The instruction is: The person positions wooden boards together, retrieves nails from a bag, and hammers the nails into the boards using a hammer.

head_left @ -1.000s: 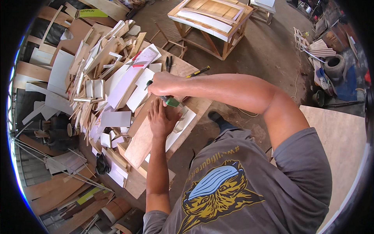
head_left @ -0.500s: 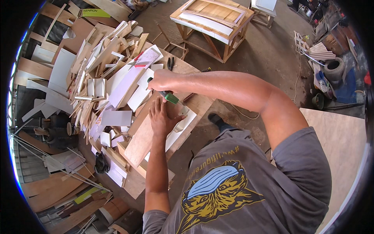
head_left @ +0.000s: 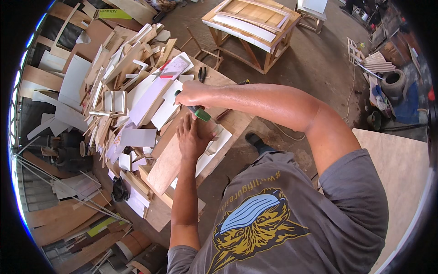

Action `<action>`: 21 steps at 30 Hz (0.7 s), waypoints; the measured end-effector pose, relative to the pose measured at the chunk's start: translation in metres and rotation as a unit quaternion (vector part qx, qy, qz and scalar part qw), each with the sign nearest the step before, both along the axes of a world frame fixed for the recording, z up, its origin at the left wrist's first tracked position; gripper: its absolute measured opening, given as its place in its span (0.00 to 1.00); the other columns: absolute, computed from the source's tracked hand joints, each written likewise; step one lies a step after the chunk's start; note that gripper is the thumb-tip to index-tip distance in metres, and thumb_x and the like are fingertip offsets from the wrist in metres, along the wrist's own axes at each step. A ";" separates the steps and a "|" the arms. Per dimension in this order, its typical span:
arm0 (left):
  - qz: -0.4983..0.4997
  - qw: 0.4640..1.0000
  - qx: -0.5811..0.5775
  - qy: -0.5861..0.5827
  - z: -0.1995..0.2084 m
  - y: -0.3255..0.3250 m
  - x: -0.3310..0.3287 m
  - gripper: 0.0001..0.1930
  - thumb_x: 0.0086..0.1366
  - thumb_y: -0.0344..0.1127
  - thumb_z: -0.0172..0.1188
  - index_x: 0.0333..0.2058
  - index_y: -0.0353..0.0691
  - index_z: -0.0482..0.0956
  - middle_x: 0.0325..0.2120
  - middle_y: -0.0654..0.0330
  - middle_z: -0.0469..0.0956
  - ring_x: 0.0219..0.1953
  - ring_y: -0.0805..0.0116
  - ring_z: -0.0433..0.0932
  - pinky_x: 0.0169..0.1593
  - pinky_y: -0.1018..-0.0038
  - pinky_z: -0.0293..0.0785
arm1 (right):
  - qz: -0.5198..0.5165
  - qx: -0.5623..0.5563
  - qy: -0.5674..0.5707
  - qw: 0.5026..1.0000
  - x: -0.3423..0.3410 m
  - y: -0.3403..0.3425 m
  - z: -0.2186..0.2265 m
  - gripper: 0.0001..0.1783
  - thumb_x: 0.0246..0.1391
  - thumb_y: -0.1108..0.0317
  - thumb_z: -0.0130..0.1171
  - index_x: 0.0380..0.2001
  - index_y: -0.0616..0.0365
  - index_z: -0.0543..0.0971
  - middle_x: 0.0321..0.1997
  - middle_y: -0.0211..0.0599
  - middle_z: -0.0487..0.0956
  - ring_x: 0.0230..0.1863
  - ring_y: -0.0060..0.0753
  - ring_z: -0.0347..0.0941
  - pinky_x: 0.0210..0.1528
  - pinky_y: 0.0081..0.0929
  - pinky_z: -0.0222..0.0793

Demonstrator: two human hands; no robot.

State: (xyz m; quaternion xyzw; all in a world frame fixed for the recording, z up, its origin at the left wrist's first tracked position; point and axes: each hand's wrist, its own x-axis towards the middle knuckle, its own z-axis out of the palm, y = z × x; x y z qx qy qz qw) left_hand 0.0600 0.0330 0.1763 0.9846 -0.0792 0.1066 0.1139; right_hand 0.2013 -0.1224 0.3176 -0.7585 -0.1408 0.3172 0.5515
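Observation:
My right hand (head_left: 194, 93) is closed round a tool with a black and green handle (head_left: 201, 114). The handle slants down toward me, and its far end is too blurred to make out. Just below, my left hand (head_left: 193, 140) lies flat with fingers spread on a light wooden board (head_left: 163, 171). A white panel (head_left: 214, 146) sits beside the board on my side, partly hidden by my left hand. All of this rests on a wooden worktable (head_left: 237, 119). Black-handled pliers (head_left: 202, 74) lie beyond my right hand.
A heap of wood offcuts (head_left: 119, 64) covers the table's left side, with a red-handled tool (head_left: 167, 68) on it. A second wooden table (head_left: 251, 25) stands farther off. At right lies a large plywood sheet (head_left: 392, 169). A black plastic bag (head_left: 120, 189) hangs near the left edge.
Both hands keep nearly the same pose on the tool and the board. The whole view has shifted slightly.

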 end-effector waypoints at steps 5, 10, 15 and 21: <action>-0.003 1.000 0.000 -0.007 -0.001 0.000 0.000 0.58 0.48 0.63 0.82 0.74 0.42 0.68 0.73 0.45 0.67 0.76 0.40 0.62 0.74 0.41 0.58 | 0.017 -0.023 -0.014 0.999 0.001 0.000 0.004 0.22 0.62 0.59 0.65 0.35 0.75 0.81 0.23 0.51 0.84 0.20 0.46 0.85 0.16 0.44 0.72; -0.001 1.000 0.002 0.025 0.009 -0.004 -0.001 0.62 0.45 0.66 0.82 0.75 0.43 0.66 0.73 0.45 0.66 0.77 0.40 0.61 0.74 0.41 0.58 | 0.013 -0.028 0.000 1.000 0.007 0.002 -0.002 0.21 0.62 0.59 0.65 0.35 0.74 0.81 0.22 0.49 0.84 0.20 0.45 0.85 0.18 0.44 0.72; 0.010 0.999 0.001 0.049 0.012 -0.005 0.001 0.65 0.46 0.73 0.78 0.77 0.45 0.62 0.75 0.45 0.63 0.78 0.42 0.59 0.76 0.40 0.55 | 0.019 -0.051 -0.010 0.998 0.028 -0.013 0.017 0.20 0.63 0.62 0.64 0.33 0.75 0.81 0.23 0.49 0.84 0.18 0.42 0.83 0.21 0.43 0.74; 0.024 0.996 0.021 0.087 0.019 -0.002 -0.002 0.65 0.50 0.79 0.71 0.78 0.47 0.59 0.77 0.47 0.59 0.80 0.46 0.54 0.78 0.42 0.51 | 0.096 0.026 -0.025 0.995 0.062 -0.058 0.084 0.13 0.58 0.71 0.66 0.38 0.71 0.77 0.26 0.40 0.78 0.18 0.29 0.73 0.18 0.30 0.73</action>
